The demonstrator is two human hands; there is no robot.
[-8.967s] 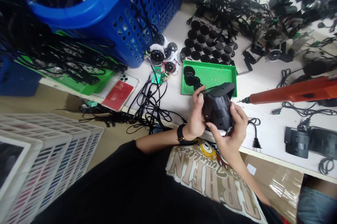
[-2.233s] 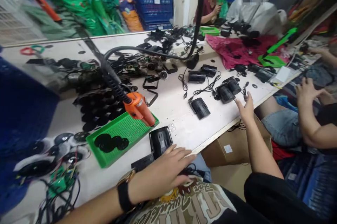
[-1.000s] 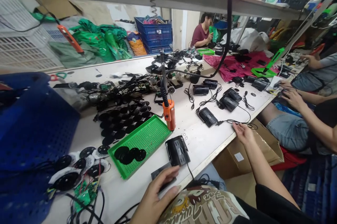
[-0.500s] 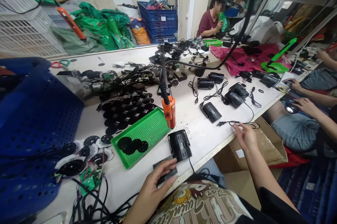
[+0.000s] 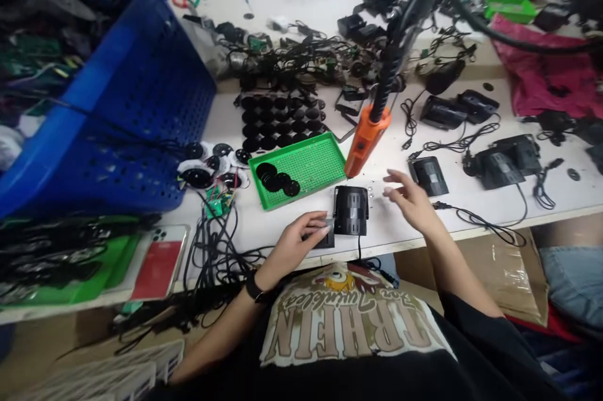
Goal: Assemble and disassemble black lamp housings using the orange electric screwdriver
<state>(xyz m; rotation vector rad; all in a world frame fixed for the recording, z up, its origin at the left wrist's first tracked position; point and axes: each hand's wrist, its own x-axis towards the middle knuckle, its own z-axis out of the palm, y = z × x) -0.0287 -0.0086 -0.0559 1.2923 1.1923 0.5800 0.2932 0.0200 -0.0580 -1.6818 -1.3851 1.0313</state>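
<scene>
Black plastic plate [image 5: 330, 239] is covered by the left hand [image 5: 294, 244], its fingers laid almost flat across the plate: the hand is open, touching rather than clasping. Just right of that plate stands a black slotted housing [image 5: 351, 210], with a thin black cable [image 5: 358, 250] dropped from its near end toward the bench edge. Its long axis appears to run away from the person. It is touched by neither hand, though the left hand lies nearer. To the right of the housing, the right hand [image 5: 411, 201] is held open over the white workbench [image 5: 391, 228], empty, with its fingers spread and tiny silver screws [image 5: 377, 190] just beside the fingertips.

Beyond the housing, an orange electric screwdriver [image 5: 365, 140] is hung from a black cord, its tip pointed down near the housing. Up and left of the housing, a green perforated tray [image 5: 306, 190] is seen holding black discs [image 5: 276, 180], with more black discs [image 5: 277, 118] set out behind it. Farther left stands a blue perforated basket [image 5: 155, 105]. Right of the housing, a second black housing [image 5: 428, 176] is placed, and a magenta cloth [image 5: 546, 68] is spread farther off.
</scene>
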